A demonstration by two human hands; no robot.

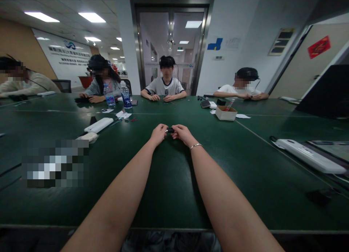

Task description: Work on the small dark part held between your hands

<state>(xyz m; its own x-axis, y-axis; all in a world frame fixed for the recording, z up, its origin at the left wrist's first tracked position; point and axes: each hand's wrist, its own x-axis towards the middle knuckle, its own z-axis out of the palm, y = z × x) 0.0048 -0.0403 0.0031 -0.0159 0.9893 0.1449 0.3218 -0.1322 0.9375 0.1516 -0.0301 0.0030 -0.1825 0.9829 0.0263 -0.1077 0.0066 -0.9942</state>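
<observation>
Both my arms reach out over the dark green table (169, 186). My left hand (159, 133) and my right hand (182, 133) meet at the middle, fingers curled and pinched on a small dark object (170, 130) held between them just above the tabletop. The object is too small to name; a pale tip shows at its left end. A thin bracelet (196, 146) circles my right wrist.
White power strips lie at left (98, 124) and right (311, 155). A small cardboard box (226, 113), two water bottles (125, 95) and paper scraps sit farther back. Several other people sit along the far and left sides, hands on the table.
</observation>
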